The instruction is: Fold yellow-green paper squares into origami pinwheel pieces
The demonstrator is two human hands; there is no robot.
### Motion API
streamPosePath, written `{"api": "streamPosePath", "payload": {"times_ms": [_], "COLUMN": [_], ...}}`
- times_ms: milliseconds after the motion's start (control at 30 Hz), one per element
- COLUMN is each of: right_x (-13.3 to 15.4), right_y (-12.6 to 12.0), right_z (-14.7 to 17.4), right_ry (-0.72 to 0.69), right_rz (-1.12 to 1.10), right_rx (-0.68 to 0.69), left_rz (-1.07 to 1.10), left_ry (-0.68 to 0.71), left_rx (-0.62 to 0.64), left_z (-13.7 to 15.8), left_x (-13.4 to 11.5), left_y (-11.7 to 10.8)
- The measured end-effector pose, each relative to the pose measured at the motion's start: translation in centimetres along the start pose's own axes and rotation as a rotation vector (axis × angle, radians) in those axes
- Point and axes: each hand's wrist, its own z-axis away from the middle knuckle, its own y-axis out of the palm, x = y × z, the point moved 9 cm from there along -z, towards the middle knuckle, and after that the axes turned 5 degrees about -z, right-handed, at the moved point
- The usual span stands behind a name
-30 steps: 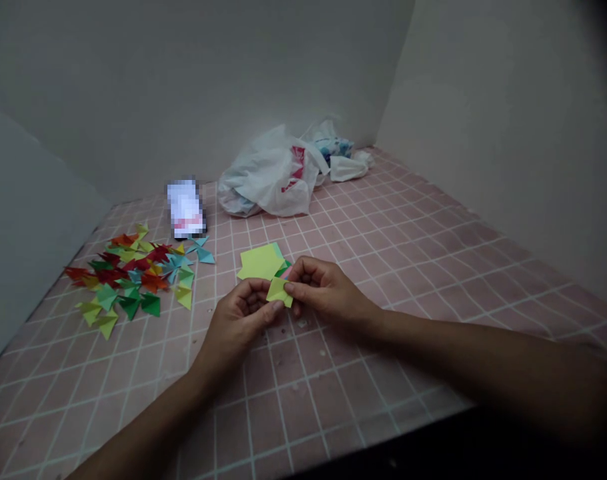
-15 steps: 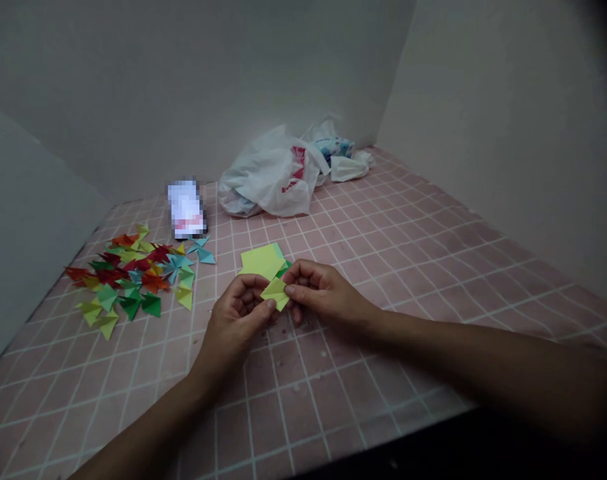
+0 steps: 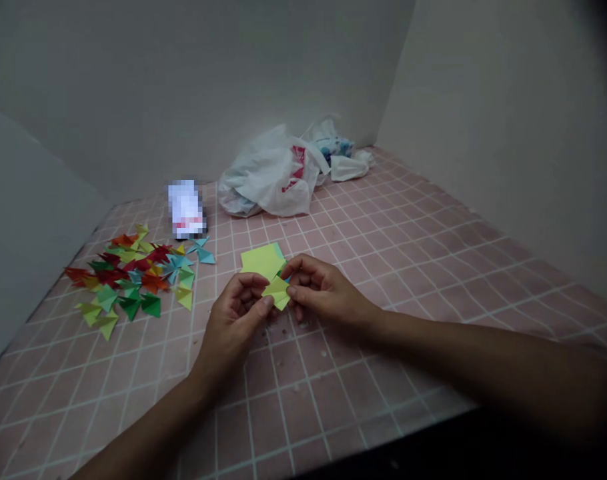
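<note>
Between my two hands is a small folded piece of yellow-green paper (image 3: pixel 277 293), with creases showing across its face. My left hand (image 3: pixel 241 307) pinches its left corner between thumb and fingers. From the other side, my right hand (image 3: pixel 316 287) grips the right corner, its thumb on top and its fingers partly hidden behind. Just beyond the hands lie sheets of yellow-green paper (image 3: pixel 261 260), with a mint edge and a bit of darker green showing under them.
Several folded paper pieces (image 3: pixel 133 273) in red, orange, yellow, green and blue lie scattered at left. Behind them a lit phone (image 3: pixel 186 208) leans near the wall. A white plastic bag (image 3: pixel 273 177) and a patterned packet (image 3: pixel 336 147) sit at the back of the pink tiled surface (image 3: pixel 408 253).
The folded yellow-green paper has shifted very slightly to the right and turned a little in my fingers. Both hands keep their hold; everything else stays put.
</note>
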Motion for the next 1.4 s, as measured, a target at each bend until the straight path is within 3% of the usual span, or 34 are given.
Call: {"api": "streamPosePath", "payload": {"times_ms": [433, 633, 900, 1400], "right_x": [0.6, 1.1, 3.0, 3.7], "right_y": [0.2, 0.1, 0.7, 1.3], "right_z": [0.1, 0.2, 0.8, 1.1], "right_ry": [-0.064, -0.139, -0.326, -0.419], "right_rz": [0.067, 0.092, 0.473, 0.601], "right_rx": [0.013, 0.019, 0.018, 0.048], "left_rz": [-0.042, -0.096, -0.061, -0.157], "left_ry": [-0.087, -0.048, -0.015, 0.026], "left_rx": [-0.022, -0.073, -0.084, -0.034], "left_z": [0.1, 0.1, 0.1, 0.4], "left_x": [0.4, -0.3, -0.5, -0.8], "left_y": [-0.2, -0.6, -0.7, 0.1]}}
